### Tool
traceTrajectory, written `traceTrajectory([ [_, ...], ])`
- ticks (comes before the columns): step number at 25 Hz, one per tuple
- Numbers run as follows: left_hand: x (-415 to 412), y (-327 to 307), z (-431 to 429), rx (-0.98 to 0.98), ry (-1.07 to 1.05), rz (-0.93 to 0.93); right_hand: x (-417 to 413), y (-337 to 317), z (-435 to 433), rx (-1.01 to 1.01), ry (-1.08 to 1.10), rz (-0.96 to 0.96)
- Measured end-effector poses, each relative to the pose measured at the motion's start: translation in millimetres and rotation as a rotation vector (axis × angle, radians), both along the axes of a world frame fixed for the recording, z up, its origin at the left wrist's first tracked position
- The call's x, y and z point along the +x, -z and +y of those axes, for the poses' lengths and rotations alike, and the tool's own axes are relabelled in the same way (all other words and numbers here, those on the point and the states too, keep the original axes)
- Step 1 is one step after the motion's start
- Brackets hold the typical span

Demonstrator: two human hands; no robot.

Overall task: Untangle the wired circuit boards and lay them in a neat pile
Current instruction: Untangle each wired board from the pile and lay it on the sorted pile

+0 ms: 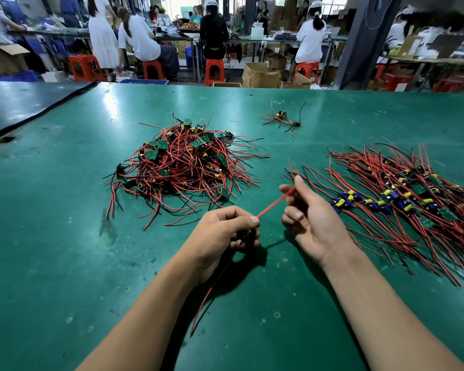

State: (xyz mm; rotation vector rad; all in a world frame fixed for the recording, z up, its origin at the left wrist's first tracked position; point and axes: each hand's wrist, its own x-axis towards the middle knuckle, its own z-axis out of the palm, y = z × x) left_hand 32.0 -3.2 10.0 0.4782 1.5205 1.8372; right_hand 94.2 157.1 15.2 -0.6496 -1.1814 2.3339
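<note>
Wire taut between both hands.

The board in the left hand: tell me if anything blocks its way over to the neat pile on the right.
Nothing visible on the table does. The left hand holds the board, and the right hand pinches its red wire. That right hand lies between board and neat pile; only bare green mat lies below.

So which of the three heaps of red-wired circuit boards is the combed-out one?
The right-hand heap: its wires lie parallel, unlike the tangled centre mound and small far clump.
</note>
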Motion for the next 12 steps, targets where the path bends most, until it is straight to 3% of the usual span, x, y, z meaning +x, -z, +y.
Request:
traceTrajectory([
  [3,-5,3,1,0.029,-0.091,-0.057,0,9,-21,0.333,-0.203,-0.105],
  [5,-4,5,3,0.034,-0.114,-0.048,0,13,-34,0.388,-0.313,-0.096],
  [12,4,4,6,-0.003,-0.020,0.034,-3,10,-11,0.291,0.003,-0.092],
])
